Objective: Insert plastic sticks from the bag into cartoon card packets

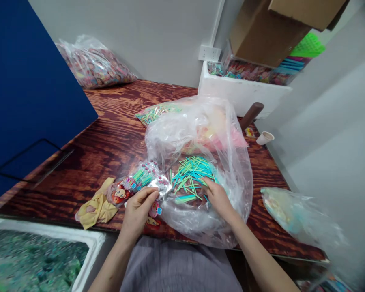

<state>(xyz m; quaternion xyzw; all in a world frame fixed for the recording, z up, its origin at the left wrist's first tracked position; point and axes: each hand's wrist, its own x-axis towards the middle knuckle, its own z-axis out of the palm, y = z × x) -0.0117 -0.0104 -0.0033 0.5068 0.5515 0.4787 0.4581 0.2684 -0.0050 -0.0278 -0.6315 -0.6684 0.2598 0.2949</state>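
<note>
A large clear plastic bag (243, 190) lies open on the table, with a loose pile of thin green and blue plastic sticks (191, 174) inside its mouth. My right hand (219, 198) reaches into the bag at the right side of the pile, thumb and fingers pinched together among the sticks; what they grip is partly hidden. Left of the bag, my left hand (141, 207) pinches the edge of a small silvery packet (162, 186). Beyond it lie printed packets (124, 188) with a cartoon figure and sticks showing through.
A yellow cloth (99, 209) lies at the left front. Behind are a bag of sticks (158, 111) and a full bag of printed packets (94, 65). A white foam box (243, 91), brown cylinder (252, 113), paper cup (265, 138) and plastic bag (295, 211) stand or lie rightward.
</note>
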